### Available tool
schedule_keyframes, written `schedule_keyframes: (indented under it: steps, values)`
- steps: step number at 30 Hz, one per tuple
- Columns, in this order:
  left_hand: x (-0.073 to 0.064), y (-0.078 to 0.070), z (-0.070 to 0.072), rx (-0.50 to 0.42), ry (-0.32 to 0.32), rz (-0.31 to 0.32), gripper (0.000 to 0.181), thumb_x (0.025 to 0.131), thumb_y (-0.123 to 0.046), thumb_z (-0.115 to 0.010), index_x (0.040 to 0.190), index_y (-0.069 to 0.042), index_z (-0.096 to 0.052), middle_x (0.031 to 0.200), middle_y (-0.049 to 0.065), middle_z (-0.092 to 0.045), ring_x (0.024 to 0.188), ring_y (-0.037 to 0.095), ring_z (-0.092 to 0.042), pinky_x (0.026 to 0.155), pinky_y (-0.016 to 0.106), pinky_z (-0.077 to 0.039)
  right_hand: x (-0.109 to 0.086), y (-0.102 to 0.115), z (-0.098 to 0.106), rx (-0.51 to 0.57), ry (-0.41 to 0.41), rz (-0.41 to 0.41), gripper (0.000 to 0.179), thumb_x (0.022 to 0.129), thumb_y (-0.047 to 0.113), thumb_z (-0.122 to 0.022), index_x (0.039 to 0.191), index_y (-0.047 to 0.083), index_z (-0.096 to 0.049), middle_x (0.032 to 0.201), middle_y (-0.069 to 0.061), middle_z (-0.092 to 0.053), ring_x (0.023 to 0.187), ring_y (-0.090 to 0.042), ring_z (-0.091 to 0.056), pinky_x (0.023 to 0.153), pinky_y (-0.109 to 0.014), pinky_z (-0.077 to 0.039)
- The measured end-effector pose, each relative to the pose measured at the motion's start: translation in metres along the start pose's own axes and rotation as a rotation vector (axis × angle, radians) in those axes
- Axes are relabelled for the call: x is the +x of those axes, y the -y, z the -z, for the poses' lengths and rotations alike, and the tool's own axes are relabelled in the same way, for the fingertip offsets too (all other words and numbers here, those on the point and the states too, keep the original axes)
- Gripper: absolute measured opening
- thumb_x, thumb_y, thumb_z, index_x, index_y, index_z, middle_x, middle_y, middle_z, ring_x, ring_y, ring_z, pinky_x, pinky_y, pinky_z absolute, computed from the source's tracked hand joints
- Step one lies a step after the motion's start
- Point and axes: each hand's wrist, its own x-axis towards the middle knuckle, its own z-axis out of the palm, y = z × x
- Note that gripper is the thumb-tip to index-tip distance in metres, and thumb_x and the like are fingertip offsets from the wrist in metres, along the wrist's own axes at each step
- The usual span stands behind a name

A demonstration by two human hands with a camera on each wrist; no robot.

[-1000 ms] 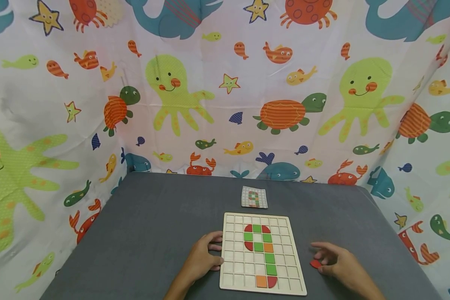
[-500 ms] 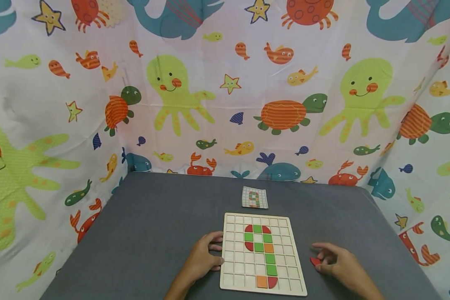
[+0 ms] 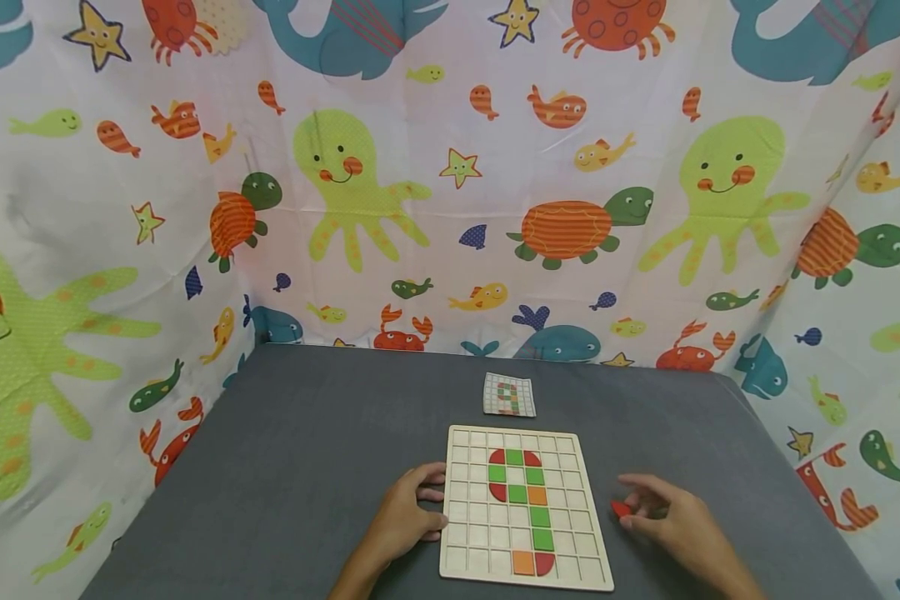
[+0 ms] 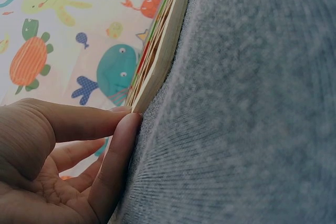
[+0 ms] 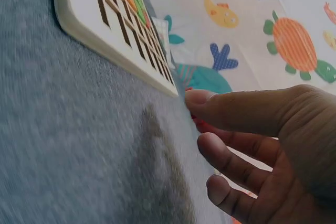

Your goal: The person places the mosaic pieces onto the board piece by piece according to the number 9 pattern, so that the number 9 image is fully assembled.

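A pale wooden grid board [image 3: 480,537] lies on the grey cloth-covered table, with green squares, orange squares and red quarter-round tiles set in several cells. My left hand [image 3: 403,515] holds the board's left edge; in the left wrist view thumb and finger meet at the wooden edge [image 4: 157,72]. Right of the board, my right hand [image 3: 675,521] pinches a red tile [image 3: 619,508] between thumb and fingers. Most of that tile is hidden by the fingers, and in the right wrist view only slivers of red show behind the thumb [image 5: 236,111].
Beyond the board lies a small printed card [image 3: 508,395] showing a grid with a coloured figure like the one on the board. A white curtain with sea animals [image 3: 465,292] hangs along the back and both sides of the table [image 3: 330,417].
My right hand has moved slightly up and left toward the board, the red tile coming with it. The left hand and the board have stayed in place.
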Motion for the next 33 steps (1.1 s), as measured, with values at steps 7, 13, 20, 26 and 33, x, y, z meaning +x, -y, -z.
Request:
schedule_keyframes:
  steps: [7, 13, 20, 26, 33]
  values:
    - [0.001, 0.0, 0.0, 0.0, 0.005, -0.001, 0.074, 0.076, 0.016, -0.08, 0.144, -0.005, -0.062, 0.133, 0.015, -0.061, 0.112, 0.029, -0.065, 0.059, 0.037, -0.063, 0.0, 0.015, -0.009, 0.015, -0.017, 0.064, 0.056, 0.083, 0.017, -0.091, 0.134, 0.009, -0.071, 0.099, 0.002, -0.07, 0.085, -0.013, -0.061, 0.07, -0.023, -0.054]
    - [0.001, -0.001, 0.0, 0.002, 0.008, -0.001, 0.074, 0.076, 0.016, -0.08, 0.144, -0.005, -0.061, 0.133, 0.016, -0.061, 0.112, 0.029, -0.065, 0.059, 0.037, -0.064, -0.002, 0.028, -0.022, 0.052, -0.004, 0.115, 0.056, 0.081, 0.02, -0.094, 0.131, 0.01, -0.073, 0.094, 0.004, -0.069, 0.082, -0.01, -0.061, 0.071, -0.022, -0.055]
    - [0.0, -0.001, -0.001, 0.009, 0.003, 0.002, 0.074, 0.075, 0.017, -0.08, 0.144, -0.004, -0.062, 0.132, 0.016, -0.061, 0.111, 0.028, -0.065, 0.058, 0.037, -0.063, -0.006, 0.039, -0.033, 0.126, 0.031, 0.201, 0.054, 0.08, 0.018, -0.093, 0.13, 0.008, -0.073, 0.094, 0.002, -0.069, 0.081, -0.007, -0.06, 0.069, -0.023, -0.055]
    - [0.0, -0.002, -0.001, 0.005, -0.003, 0.004, 0.074, 0.075, 0.017, -0.079, 0.144, -0.004, -0.062, 0.132, 0.016, -0.061, 0.111, 0.029, -0.065, 0.058, 0.037, -0.063, -0.004, 0.043, -0.041, 0.124, 0.075, 0.3, 0.053, 0.083, 0.025, -0.091, 0.129, 0.007, -0.072, 0.094, 0.004, -0.07, 0.081, -0.005, -0.06, 0.066, -0.023, -0.052]
    - [-0.001, -0.002, 0.0, 0.0, 0.002, 0.0, 0.074, 0.075, 0.017, -0.079, 0.144, -0.004, -0.062, 0.133, 0.016, -0.061, 0.112, 0.03, -0.065, 0.058, 0.037, -0.063, -0.003, 0.051, -0.051, 0.114, 0.159, 0.355, 0.051, 0.086, 0.026, -0.089, 0.13, 0.006, -0.071, 0.095, 0.004, -0.07, 0.082, -0.005, -0.059, 0.065, -0.023, -0.052]
